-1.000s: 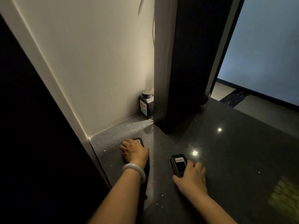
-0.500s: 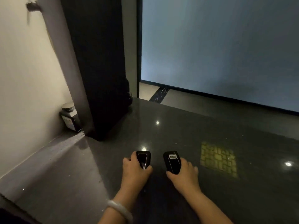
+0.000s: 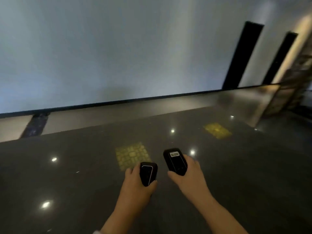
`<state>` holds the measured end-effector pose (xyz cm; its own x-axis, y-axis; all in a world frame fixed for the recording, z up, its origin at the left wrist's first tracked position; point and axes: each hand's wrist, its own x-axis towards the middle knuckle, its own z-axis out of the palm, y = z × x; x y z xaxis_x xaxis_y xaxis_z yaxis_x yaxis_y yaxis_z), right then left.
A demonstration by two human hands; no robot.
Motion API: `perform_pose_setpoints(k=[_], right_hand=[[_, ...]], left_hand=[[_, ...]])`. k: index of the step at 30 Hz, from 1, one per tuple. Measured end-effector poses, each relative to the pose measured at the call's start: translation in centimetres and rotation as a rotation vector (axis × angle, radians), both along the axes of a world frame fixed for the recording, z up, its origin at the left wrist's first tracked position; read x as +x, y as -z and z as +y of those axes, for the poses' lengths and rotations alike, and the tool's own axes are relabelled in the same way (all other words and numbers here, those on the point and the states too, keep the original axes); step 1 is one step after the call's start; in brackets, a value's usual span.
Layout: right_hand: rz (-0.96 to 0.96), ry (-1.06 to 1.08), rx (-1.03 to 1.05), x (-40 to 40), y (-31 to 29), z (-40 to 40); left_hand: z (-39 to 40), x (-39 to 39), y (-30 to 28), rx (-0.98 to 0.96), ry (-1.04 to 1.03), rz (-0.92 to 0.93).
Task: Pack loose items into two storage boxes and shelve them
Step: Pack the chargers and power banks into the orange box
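Observation:
My left hand (image 3: 137, 186) grips a small black device (image 3: 148, 173) with a thin light outline on its face. My right hand (image 3: 187, 176) grips a second black device (image 3: 175, 160) that carries a white label near its top end. Both devices are held low over the glossy dark countertop (image 3: 70, 174), side by side and a little apart. No storage box and no shelf appear in this view.
The dark countertop reflects ceiling lights and two yellowish grid patches (image 3: 132, 154). Beyond its far edge lie a pale floor strip (image 3: 118, 114) and a blue-grey wall (image 3: 118, 48). Two dark vertical panels (image 3: 243, 54) and a stone-faced column (image 3: 297, 73) stand at the right.
The view has swung to the right: the dark cabinet, the jar and the white wall have left the frame. Both hands lifted the devices and carried them along, still side by side.

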<state>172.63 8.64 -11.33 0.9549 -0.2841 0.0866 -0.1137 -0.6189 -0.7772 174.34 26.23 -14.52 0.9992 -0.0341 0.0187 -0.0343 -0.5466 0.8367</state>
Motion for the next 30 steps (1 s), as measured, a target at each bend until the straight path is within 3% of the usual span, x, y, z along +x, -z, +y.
perform_pose_setpoints(k=[6, 12, 24, 30], right_hand=[[-0.046, 0.306, 0.093, -8.0, -1.2, -16.4], [-0.025, 0.537, 0.118, -15.4, -0.3, -27.0], [0.024, 0.911, 0.230, -28.4, 0.7, -35.1], [0.212, 0.922, 0.171, -31.5, -0.6, -38.1]], left_hand=[[-16.6, -2.6, -1.4, 0.002, 0.311, -0.083], [-29.1, -6.1, -1.8, 0.040, 0.577, -0.082], [-42.0, -10.7, -1.0, 0.056, 0.989, -0.091], [-44.9, -10.7, -0.6, 0.055, 1.082, -0.119]])
